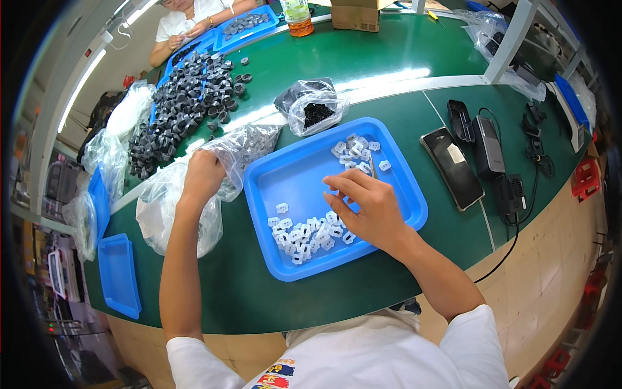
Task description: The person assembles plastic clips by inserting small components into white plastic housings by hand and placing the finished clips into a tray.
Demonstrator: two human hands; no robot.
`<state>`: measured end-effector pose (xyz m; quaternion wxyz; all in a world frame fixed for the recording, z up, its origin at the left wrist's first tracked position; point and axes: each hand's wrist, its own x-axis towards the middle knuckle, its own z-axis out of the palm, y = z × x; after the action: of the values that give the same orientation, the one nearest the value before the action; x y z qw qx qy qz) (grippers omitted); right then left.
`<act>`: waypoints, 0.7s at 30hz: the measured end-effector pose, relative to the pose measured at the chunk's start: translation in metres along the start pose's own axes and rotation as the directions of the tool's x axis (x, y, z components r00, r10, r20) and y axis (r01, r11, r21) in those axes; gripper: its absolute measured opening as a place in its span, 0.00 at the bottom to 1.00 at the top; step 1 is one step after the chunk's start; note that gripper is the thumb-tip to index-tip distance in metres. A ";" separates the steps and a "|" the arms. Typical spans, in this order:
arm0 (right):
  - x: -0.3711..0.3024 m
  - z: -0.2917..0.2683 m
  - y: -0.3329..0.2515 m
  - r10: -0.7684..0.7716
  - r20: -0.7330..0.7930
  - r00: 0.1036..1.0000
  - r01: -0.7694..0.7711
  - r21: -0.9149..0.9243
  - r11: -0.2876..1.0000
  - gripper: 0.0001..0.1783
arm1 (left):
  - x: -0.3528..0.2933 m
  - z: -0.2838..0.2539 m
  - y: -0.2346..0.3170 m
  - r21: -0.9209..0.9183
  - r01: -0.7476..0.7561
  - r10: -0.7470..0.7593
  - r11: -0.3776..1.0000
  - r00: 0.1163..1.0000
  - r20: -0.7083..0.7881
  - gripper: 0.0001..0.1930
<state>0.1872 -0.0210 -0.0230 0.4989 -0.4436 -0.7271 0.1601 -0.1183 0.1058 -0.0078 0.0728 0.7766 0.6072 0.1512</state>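
1. At the far left, a small blue tray (121, 277) lies on the green table (259, 305).
2. Dark round caps (188, 97) are heaped further back.
3. The left hand (204, 176) is at a clear plastic bag (249, 152) of small parts; its fingertips are hidden, so whether they grip cannot be told.
4. White plastic pieces (301, 238) lie in two groups, front-left and back, inside the large blue tray (272, 175).
5. The right hand (369, 207) is over that tray, fingers bent; whether they pinch anything cannot be told.
6. Right of the tray lies a dark phone (452, 168).

Left arm (180, 272) outstretched, right forearm (435, 272) angled inward, right fingers (353, 185) loosely curled
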 end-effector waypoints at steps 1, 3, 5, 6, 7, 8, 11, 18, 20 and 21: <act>0.000 0.000 0.000 -0.004 0.015 1.000 0.004 0.004 1.000 0.09 | -0.003 -0.004 0.006 -0.002 -0.040 0.040 0.999 0.999 -0.031 0.08; 0.000 0.000 -0.002 -0.005 0.021 1.000 0.005 0.004 1.000 0.09 | -0.013 -0.012 0.023 0.036 -0.038 0.041 0.999 0.997 -0.064 0.08; 0.000 0.001 -0.003 -0.009 0.030 1.000 0.009 0.005 1.000 0.09 | -0.022 -0.012 0.027 0.074 -0.032 0.039 0.997 0.994 -0.100 0.08; 0.000 0.001 -0.003 -0.015 0.034 0.999 0.015 0.009 1.000 0.09 | -0.026 -0.011 0.026 0.109 -0.025 0.036 0.994 0.994 -0.104 0.08; 0.000 0.001 -0.004 -0.021 0.038 0.999 0.020 0.013 1.000 0.09 | -0.029 -0.010 0.025 0.144 -0.018 0.033 0.989 0.994 -0.107 0.08; -0.001 0.001 -0.003 -0.019 0.039 0.999 0.018 0.012 1.000 0.09 | -0.032 -0.010 0.026 0.142 -0.017 0.033 0.990 0.994 -0.106 0.08; -0.002 0.001 -0.003 -0.013 0.076 0.997 0.014 -0.011 1.000 0.09 | -0.043 -0.018 0.031 -0.159 0.035 -0.054 0.987 0.991 -0.119 0.08; -0.002 0.002 -0.015 0.064 0.155 0.986 -0.093 0.184 0.979 0.13 | -0.099 -0.029 0.071 -0.834 0.149 -0.228 0.532 0.973 0.029 0.17; -0.001 0.001 -0.023 0.106 0.222 0.969 -0.166 0.269 0.949 0.14 | -0.112 -0.029 0.088 -0.889 0.192 -0.197 0.416 0.973 0.119 0.20; -0.001 0.001 -0.027 0.128 0.279 0.952 -0.224 0.347 0.911 0.16 | -0.116 -0.028 0.096 -0.918 0.226 -0.140 0.326 0.972 0.189 0.22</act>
<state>0.1733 -0.0365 -0.0058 0.4621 -0.3804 -0.6968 0.3952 -0.0644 -0.0323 0.0300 0.5413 0.5277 0.4923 0.4315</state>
